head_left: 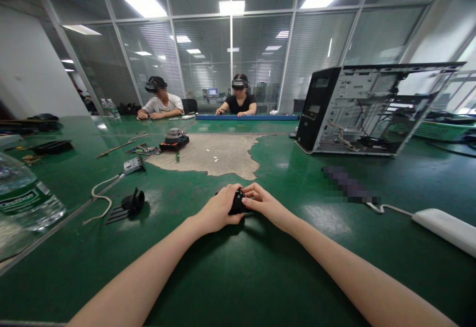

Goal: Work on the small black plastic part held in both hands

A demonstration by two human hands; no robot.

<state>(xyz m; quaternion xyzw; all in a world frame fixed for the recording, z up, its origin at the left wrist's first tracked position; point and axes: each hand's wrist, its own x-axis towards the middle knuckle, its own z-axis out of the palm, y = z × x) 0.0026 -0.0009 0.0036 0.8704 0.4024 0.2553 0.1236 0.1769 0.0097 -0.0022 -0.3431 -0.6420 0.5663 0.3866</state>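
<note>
Green table (260,267), glass-walled office. My left hand (217,210) and right hand (266,203) both grip a small black part (237,202) at centre, fingers closed; its long axis I can't tell. Open PC case (368,109) far right, black fan piece (132,203) left, well apart.

Ahead of your hands and to the right, an open computer case (366,109) stood on the green table (238,277). A white power strip (444,229) lay far right of your hands. Left of them sat a small black part (132,202) beside a white cable (99,195), and a water bottle (24,195) lay at the far left. Beyond your hands, past a worn bare patch (213,154), rested a fan unit (174,139). Across the table two people (160,100) sat by a long blue bar (247,117).
</note>
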